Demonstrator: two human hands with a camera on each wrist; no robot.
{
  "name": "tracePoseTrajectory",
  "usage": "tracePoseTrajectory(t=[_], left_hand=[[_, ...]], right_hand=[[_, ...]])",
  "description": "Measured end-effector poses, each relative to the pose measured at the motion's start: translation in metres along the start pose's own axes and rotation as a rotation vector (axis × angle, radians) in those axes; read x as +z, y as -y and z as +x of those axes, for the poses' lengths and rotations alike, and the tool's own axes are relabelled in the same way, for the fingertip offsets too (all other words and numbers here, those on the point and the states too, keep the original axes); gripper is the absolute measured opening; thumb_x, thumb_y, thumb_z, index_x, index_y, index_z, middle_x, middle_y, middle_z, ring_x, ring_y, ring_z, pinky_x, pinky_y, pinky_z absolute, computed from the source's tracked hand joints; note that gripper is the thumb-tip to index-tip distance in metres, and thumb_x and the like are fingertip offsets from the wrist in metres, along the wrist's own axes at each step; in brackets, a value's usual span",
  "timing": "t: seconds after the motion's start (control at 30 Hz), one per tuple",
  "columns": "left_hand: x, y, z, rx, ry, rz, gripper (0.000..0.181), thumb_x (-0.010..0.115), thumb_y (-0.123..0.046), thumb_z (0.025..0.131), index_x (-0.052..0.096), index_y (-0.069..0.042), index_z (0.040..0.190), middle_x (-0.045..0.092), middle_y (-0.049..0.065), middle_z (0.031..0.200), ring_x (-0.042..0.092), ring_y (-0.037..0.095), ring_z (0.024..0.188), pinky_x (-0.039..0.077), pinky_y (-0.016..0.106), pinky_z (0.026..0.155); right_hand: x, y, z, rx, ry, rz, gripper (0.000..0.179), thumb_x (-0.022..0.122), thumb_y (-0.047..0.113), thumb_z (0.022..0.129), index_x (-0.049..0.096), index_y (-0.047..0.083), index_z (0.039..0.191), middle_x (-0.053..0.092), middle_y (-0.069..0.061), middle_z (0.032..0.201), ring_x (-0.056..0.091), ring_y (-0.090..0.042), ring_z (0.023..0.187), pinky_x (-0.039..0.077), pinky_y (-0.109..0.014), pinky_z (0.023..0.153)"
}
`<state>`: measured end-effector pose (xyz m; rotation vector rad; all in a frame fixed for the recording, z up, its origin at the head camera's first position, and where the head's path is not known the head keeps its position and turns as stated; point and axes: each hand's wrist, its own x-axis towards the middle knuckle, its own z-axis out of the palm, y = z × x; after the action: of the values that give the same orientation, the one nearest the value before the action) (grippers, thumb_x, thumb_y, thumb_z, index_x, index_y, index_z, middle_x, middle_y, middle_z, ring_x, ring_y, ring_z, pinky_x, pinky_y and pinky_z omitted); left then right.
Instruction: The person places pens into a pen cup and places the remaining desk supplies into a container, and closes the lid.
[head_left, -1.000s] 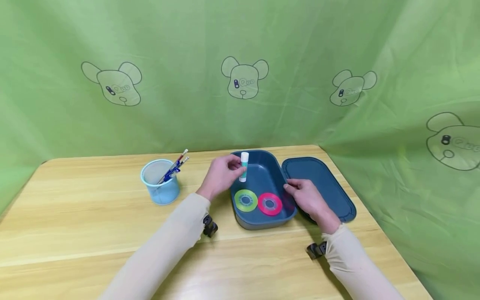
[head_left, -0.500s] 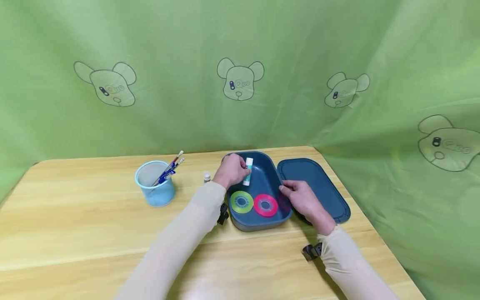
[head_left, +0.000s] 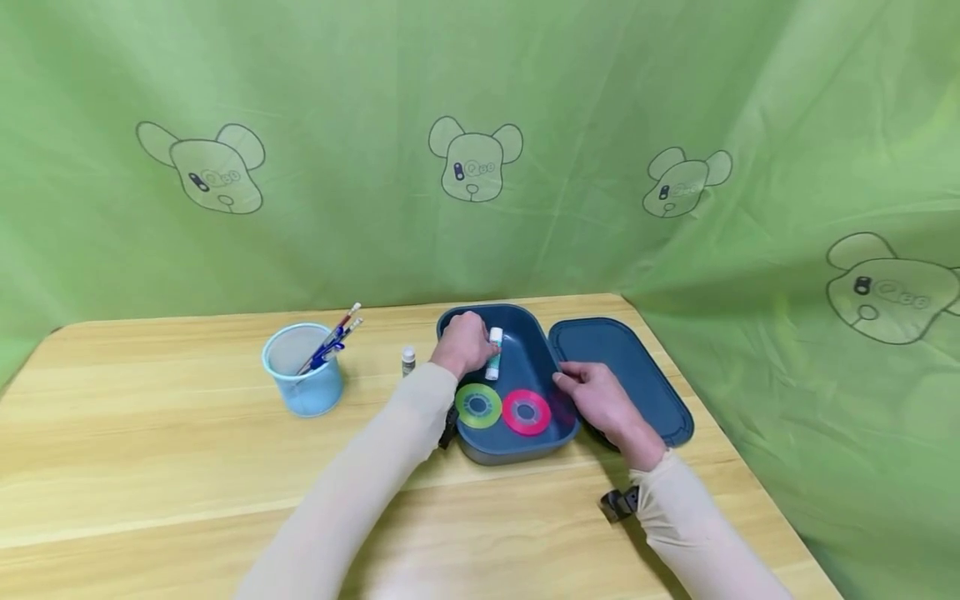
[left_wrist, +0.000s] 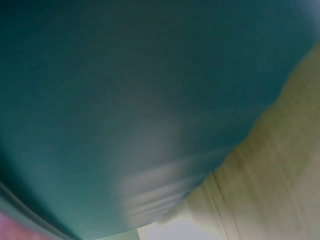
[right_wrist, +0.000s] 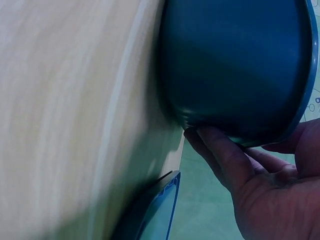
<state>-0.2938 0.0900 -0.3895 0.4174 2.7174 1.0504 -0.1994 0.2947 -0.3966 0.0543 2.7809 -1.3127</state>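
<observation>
My left hand (head_left: pixel 462 343) reaches over the left wall of a dark blue plastic box (head_left: pixel 517 450) and pinches a white and teal glue stick (head_left: pixel 494 367). The glue stick leans inside the box, white cap up. My right hand (head_left: pixel 600 398) holds the box's right side; in the right wrist view its fingers (right_wrist: pixel 225 155) lie along the outer wall with the thumb up by the rim. Flat at the near end of the box lie a lime-green ring-shaped disc (head_left: pixel 478 406) and a pink one (head_left: pixel 527 412). Only the box's outer wall (left_wrist: pixel 140 100) fills the left wrist view, hiding the hand.
A dark blue lid (head_left: pixel 637 367) lies to the right of the box. Left of the box stands a small white-capped bottle (head_left: pixel 408 360), partly behind the left sleeve. Farther left, a light blue mesh pen cup (head_left: pixel 311 392) holds several pencils and pens (head_left: pixel 330 346).
My left hand has moved right and lowered the glue stick deeper into the box. The small bottle has come into sight behind the forearm. My right hand keeps its hold on the box.
</observation>
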Motion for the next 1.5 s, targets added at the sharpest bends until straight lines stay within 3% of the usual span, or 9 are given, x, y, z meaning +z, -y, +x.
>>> tracePoseTrajectory(t=[0.1, 0.2, 0.33, 0.57, 0.8, 1.07, 1.27, 1.5], left_hand=[[-0.002, 0.003, 0.001, -0.005, -0.016, 0.000, 0.020, 0.073, -0.020, 0.091, 0.070, -0.001, 0.096, 0.066, 0.007, 0.089, 0.060, 0.015, 0.076, 0.054, 0.026, 0.066], [-0.004, 0.006, 0.000, -0.003, -0.032, -0.014, 0.030, 0.073, -0.020, 0.091, 0.068, 0.000, 0.114, 0.067, 0.010, 0.110, 0.062, 0.018, 0.094, 0.056, 0.030, 0.079], [-0.005, 0.007, -0.001, 0.006, -0.044, -0.047, 0.035, 0.072, -0.019, 0.092, 0.066, 0.000, 0.121, 0.065, 0.012, 0.119, 0.063, 0.022, 0.104, 0.056, 0.033, 0.085], [-0.008, 0.002, -0.007, 0.058, -0.057, -0.100, 0.036, 0.071, -0.021, 0.093, 0.066, -0.001, 0.122, 0.066, 0.010, 0.116, 0.063, 0.020, 0.104, 0.055, 0.029, 0.087], [-0.018, -0.002, -0.031, 0.129, -0.070, -0.211, 0.034, 0.072, -0.022, 0.092, 0.068, -0.004, 0.121, 0.070, 0.003, 0.101, 0.064, 0.013, 0.093, 0.055, 0.024, 0.081], [-0.026, -0.010, -0.051, 0.216, -0.086, -0.313, 0.032, 0.071, -0.020, 0.093, 0.068, -0.003, 0.120, 0.069, -0.001, 0.097, 0.063, 0.009, 0.089, 0.054, 0.019, 0.080], [-0.029, -0.005, -0.069, 0.248, -0.124, -0.380, 0.030, 0.072, -0.020, 0.092, 0.069, -0.005, 0.118, 0.068, -0.002, 0.099, 0.063, 0.009, 0.090, 0.054, 0.021, 0.079], [-0.044, 0.006, -0.088, 0.259, -0.153, -0.437, 0.030, 0.071, -0.024, 0.093, 0.068, -0.008, 0.118, 0.068, -0.002, 0.103, 0.062, 0.011, 0.094, 0.055, 0.025, 0.082]], right_hand=[[0.003, 0.002, 0.000, -0.008, -0.014, 0.003, 0.045, 0.054, 0.015, 0.100, 0.050, -0.013, 0.135, 0.049, -0.030, 0.137, 0.043, -0.040, 0.130, 0.038, -0.049, 0.108], [0.005, 0.004, 0.001, -0.015, -0.017, 0.003, 0.045, 0.054, 0.015, 0.100, 0.050, -0.013, 0.135, 0.049, -0.031, 0.136, 0.044, -0.040, 0.129, 0.039, -0.050, 0.107], [0.005, 0.004, 0.002, -0.002, -0.004, 0.015, 0.045, 0.053, 0.015, 0.101, 0.049, -0.012, 0.136, 0.049, -0.030, 0.137, 0.044, -0.039, 0.129, 0.038, -0.050, 0.108], [0.003, 0.003, 0.001, 0.024, 0.018, -0.004, 0.045, 0.051, 0.016, 0.103, 0.047, -0.012, 0.137, 0.048, -0.030, 0.139, 0.046, -0.038, 0.128, 0.038, -0.050, 0.108], [0.006, 0.002, 0.005, 0.021, 0.030, -0.004, 0.046, 0.051, 0.017, 0.103, 0.046, -0.012, 0.138, 0.046, -0.030, 0.140, 0.043, -0.039, 0.130, 0.036, -0.050, 0.109], [0.002, -0.003, 0.005, 0.026, 0.026, 0.004, 0.047, 0.051, 0.017, 0.103, 0.044, -0.012, 0.140, 0.043, -0.031, 0.143, 0.038, -0.040, 0.134, 0.034, -0.051, 0.111], [0.001, -0.006, 0.005, 0.014, 0.023, -0.008, 0.047, 0.051, 0.018, 0.103, 0.045, -0.012, 0.139, 0.043, -0.031, 0.142, 0.037, -0.040, 0.134, 0.033, -0.051, 0.111], [0.002, -0.006, 0.004, 0.002, 0.024, -0.013, 0.047, 0.051, 0.018, 0.103, 0.045, -0.012, 0.139, 0.043, -0.031, 0.142, 0.037, -0.041, 0.134, 0.033, -0.052, 0.111]])
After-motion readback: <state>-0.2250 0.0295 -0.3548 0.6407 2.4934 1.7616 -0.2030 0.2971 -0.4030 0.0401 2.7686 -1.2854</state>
